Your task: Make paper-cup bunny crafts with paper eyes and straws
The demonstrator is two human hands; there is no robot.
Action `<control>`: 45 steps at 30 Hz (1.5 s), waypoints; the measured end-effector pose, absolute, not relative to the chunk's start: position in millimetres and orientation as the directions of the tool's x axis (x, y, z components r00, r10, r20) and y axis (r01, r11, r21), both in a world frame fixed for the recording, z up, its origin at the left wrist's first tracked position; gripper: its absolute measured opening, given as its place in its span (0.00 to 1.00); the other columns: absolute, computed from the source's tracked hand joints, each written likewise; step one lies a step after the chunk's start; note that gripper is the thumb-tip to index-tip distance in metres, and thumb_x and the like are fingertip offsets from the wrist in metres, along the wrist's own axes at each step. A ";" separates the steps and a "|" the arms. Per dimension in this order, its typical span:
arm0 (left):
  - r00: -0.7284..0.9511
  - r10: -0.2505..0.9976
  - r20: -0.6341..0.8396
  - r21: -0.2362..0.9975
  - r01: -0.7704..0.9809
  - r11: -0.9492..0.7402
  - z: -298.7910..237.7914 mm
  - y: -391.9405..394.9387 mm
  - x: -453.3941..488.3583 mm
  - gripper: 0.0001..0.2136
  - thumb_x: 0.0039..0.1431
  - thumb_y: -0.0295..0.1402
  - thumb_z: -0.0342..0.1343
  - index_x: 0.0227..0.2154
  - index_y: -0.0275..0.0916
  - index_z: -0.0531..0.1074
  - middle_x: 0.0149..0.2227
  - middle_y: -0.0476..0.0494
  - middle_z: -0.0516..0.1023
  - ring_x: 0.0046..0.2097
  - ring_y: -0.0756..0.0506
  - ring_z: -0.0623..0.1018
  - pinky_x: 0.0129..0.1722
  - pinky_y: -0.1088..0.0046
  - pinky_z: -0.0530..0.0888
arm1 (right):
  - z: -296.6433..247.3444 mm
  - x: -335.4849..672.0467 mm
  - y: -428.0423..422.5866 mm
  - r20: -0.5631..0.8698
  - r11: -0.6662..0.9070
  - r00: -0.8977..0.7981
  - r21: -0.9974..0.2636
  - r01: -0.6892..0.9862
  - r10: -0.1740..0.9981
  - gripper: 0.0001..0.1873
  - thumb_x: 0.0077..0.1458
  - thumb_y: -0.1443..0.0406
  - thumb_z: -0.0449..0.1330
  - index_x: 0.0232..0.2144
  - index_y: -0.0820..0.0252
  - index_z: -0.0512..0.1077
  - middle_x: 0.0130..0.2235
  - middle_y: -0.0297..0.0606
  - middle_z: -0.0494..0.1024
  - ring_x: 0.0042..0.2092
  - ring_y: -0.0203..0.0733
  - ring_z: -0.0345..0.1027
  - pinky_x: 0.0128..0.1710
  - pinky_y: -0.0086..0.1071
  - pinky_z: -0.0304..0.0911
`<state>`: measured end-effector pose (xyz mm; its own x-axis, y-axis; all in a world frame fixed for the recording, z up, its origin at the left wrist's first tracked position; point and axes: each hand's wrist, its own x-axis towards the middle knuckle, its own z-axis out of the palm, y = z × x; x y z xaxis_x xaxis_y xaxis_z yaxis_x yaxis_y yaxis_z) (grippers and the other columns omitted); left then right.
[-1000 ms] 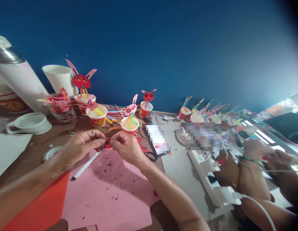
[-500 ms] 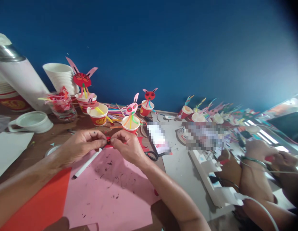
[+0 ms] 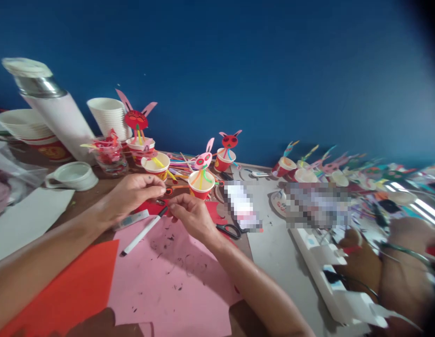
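White mug at left; next to it, a person's left hand, above a white pen slanted across pink paper, pinches a small orange-and-black piece at its fingertips. The right hand bunches its fingers beside the pen's dark end, any hold unclear; scissors lie right.

A brown table bears pink paper and a mug.

One head cam looks forward and down, close over left hand, right hand and table, wall ahead.
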<state>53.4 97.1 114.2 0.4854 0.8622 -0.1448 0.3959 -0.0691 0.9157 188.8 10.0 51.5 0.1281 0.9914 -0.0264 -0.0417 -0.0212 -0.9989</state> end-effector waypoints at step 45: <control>0.464 0.879 0.111 0.848 0.418 -0.328 69.3 112.3 79.8 0.07 0.47 0.35 0.53 0.24 0.36 0.73 0.23 0.49 0.74 0.25 0.49 0.71 0.27 0.75 0.66 | 33.3 183.2 19.1 -0.345 -0.135 0.198 -0.738 -0.661 0.917 0.17 0.42 0.65 0.59 0.38 0.59 0.65 0.20 0.26 0.70 0.19 0.30 0.56 0.18 0.23 0.50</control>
<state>79.8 112.3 69.3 0.4642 0.8787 0.1111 0.4175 -0.3277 0.8475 183.2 19.1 33.3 0.1981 0.9173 -0.3454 -0.6607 -0.1353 -0.7383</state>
